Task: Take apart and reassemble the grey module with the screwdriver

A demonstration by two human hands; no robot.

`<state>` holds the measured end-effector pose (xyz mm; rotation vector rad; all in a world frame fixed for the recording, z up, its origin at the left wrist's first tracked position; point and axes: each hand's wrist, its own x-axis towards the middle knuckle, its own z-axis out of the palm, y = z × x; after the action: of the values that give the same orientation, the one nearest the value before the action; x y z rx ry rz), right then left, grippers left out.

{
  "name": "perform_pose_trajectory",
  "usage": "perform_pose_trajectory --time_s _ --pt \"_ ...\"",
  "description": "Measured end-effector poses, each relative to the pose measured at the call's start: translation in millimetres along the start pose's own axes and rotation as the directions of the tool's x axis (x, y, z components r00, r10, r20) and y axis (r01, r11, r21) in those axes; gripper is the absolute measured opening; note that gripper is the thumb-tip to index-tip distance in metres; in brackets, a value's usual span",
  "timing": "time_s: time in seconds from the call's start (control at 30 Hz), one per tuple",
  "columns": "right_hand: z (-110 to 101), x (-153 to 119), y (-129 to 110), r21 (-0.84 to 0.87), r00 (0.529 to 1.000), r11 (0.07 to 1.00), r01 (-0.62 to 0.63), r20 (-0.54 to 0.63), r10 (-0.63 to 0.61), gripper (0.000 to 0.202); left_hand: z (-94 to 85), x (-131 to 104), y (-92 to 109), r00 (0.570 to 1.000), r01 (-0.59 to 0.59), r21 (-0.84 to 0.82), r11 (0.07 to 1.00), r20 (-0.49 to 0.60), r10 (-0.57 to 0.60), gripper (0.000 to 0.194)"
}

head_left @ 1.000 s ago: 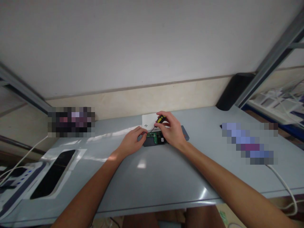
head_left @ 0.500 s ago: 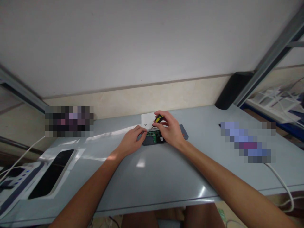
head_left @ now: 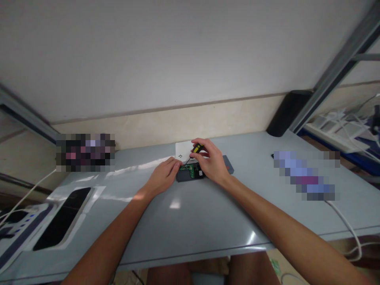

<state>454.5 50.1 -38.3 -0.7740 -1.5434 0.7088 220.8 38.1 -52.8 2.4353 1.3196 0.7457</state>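
Note:
My right hand (head_left: 211, 160) is closed round the yellow-and-black handle of a small screwdriver (head_left: 197, 148). Its thin shaft slants down to the left, onto or just above the green circuit board (head_left: 192, 171) of an opened electronic device. The device's dark grey casing (head_left: 184, 176) lies flat on the table, with a black part bearing a small white label beside the board. My left hand (head_left: 164, 174) has its fingers pressed together at the casing's left end, close to the screwdriver's tip. What exactly its fingertips pinch is hard to see. Behind the board lies a white sheet (head_left: 181, 150) with several small dark dots on it.
A grey piece (head_left: 228, 164) juts out past my right hand. On the left lies a black-screened phone (head_left: 63, 217). A black cylinder (head_left: 287, 113) leans at the back right. Blurred-out items (head_left: 303, 174) sit right and back left. White cables (head_left: 346, 221) cross the table edge.
My left thumb and fingers have drawn closer together at the device's left end, baring more of the casing. The screwdriver stays in nearly the same place. The whole view has shifted slightly.

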Motion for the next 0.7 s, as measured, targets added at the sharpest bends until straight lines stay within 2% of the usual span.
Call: perform_pose_trajectory --time_s 0.53,0.7 --pt "2.8 -2.6 -0.3 0.036 1.0 0.999 0.016 0.014 -0.016 0.034 3.0 2.5 -1.8 1.0 -0.008 0.043 0.999 -0.006 0.008 0.035" --pt "2.4 -1.1 3.5 0.034 0.999 0.999 -0.029 -0.015 0.03 0.036 3.5 2.2 -4.7 1.0 -0.003 0.053 0.999 0.01 0.002 0.035"
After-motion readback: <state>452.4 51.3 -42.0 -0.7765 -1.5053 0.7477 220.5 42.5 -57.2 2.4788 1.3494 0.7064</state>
